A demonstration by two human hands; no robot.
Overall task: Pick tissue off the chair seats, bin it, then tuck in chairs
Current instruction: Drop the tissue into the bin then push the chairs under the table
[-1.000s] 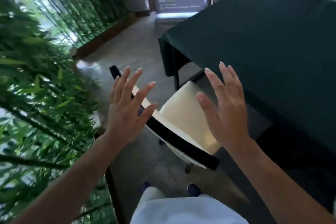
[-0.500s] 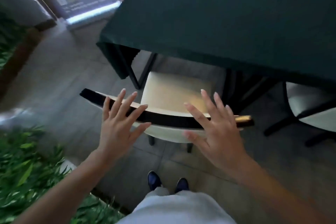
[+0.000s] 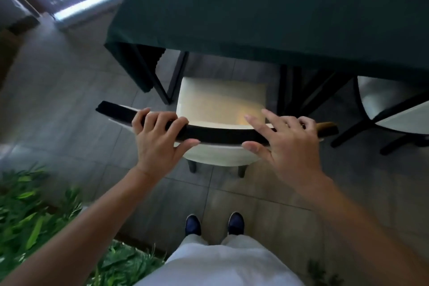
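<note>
Both arms reach forward and down to the chair (image 3: 220, 102), which stands at the table (image 3: 267, 7) with the front of its seat under the edge. The left hand (image 3: 160, 139) curls over the black top rail (image 3: 218, 132), fingers wrapped, thumb underneath. The right hand (image 3: 285, 141) rests on the rail with fingers loosely spread, not clenched. No tissue shows on the seat.

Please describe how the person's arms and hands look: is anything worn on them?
Both forearms are bare, with no sleeves in view. The left hand and right hand wear no gloves, and no rings, watch or bracelet are visible. Fingernails look short and unpainted.
</note>
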